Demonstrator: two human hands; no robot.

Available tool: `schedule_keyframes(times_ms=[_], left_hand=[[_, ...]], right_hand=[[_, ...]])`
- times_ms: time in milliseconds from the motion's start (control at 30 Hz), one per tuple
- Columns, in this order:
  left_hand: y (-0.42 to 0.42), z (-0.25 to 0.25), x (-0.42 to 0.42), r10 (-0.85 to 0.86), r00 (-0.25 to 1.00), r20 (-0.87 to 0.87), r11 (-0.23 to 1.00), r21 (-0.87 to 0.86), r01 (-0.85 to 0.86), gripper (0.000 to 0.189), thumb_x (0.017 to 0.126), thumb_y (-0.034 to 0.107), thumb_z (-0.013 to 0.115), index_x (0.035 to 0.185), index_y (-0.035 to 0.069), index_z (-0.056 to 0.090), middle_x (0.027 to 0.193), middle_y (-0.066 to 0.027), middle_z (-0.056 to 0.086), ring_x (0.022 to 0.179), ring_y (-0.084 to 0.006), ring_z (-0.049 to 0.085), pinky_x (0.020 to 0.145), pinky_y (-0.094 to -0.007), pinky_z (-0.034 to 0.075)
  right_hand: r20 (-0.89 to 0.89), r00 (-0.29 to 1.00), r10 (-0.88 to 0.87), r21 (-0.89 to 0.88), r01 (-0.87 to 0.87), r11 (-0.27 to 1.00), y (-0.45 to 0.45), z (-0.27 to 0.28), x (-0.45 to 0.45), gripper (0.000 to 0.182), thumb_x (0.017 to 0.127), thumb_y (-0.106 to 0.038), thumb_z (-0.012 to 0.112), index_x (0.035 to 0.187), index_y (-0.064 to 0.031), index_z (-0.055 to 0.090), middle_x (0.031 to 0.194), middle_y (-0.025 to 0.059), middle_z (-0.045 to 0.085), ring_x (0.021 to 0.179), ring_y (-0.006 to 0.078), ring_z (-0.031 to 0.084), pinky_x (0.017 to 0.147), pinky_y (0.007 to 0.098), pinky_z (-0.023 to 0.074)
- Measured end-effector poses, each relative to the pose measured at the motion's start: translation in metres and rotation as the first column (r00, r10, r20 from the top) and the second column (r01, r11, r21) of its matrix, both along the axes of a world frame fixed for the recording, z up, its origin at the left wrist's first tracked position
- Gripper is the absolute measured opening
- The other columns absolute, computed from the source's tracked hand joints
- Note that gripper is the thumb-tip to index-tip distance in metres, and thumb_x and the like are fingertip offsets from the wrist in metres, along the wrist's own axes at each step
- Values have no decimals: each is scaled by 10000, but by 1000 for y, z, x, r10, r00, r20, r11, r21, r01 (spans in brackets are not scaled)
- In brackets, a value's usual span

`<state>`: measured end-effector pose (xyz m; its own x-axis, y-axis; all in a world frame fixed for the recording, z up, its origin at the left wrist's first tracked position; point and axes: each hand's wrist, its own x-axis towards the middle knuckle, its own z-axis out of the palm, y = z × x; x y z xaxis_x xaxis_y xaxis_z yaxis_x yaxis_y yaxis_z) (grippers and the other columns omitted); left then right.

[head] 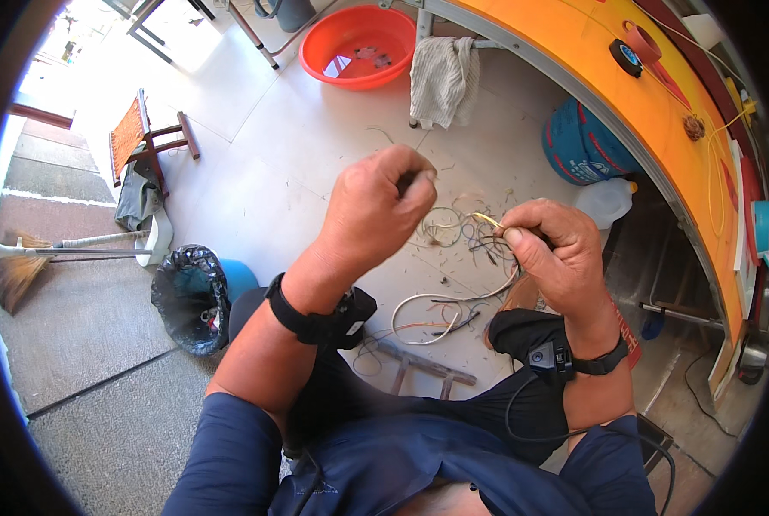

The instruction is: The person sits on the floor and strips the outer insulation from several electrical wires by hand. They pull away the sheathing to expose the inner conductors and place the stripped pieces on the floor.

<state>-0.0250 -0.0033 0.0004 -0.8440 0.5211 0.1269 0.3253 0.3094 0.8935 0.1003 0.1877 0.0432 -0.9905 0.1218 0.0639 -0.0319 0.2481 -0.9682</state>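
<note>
My right hand (pixel 555 255) pinches a yellow-sheathed wire (pixel 486 219) between thumb and forefinger. Darker wire ends (pixel 491 248) hang just below those fingertips. My left hand (pixel 381 206), up and to the left, is curled into a fist with thumb and forefinger together. Whether anything sits inside that fist is hidden. On the tiled floor beneath both hands lie loose coils of thin wire (pixel 441 227) and many short scraps. A thicker white cable (pixel 417 298) loops across the floor nearer my knees.
A bin with a black liner (pixel 191 300) stands at left, near a broom (pixel 26 264) and a folding stool (pixel 129 135). Ahead are a red basin (pixel 359 77) and a hanging cloth (pixel 444 80). An orange tabletop (pixel 591 45) curves along the right, above a blue bucket (pixel 575 145) and a plastic jug (pixel 607 201).
</note>
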Motion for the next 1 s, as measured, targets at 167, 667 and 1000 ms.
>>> schedule_keyframes(times_ms=[167,667,1000], left_hand=[[4,18,8,-185,979,-89,982,30,188,114,901,97,671,957,-2,665,901,-110,673,827,-201,654,741,-305,515],[0,18,10,-374,914,-158,927,-72,367,114,831,22,704,928,21,644,924,-119,643,832,-276,646,733,-352,518],[4,15,14,-353,933,76,936,18,353,104,862,1,693,947,-7,633,799,-73,633,684,-137,652,616,-261,518]], right_hand=[[-55,998,7,30,-5,1000,4,1,0,90,826,5,624,896,21,679,813,100,669,743,168,620,677,283,480],[-204,979,-28,246,78,966,4,3,-4,103,810,52,649,898,0,666,760,89,621,656,160,570,606,273,448],[20,877,-479,-361,453,815,18,-24,-15,146,966,-135,614,1045,-14,632,766,-22,572,629,44,501,568,213,424]])
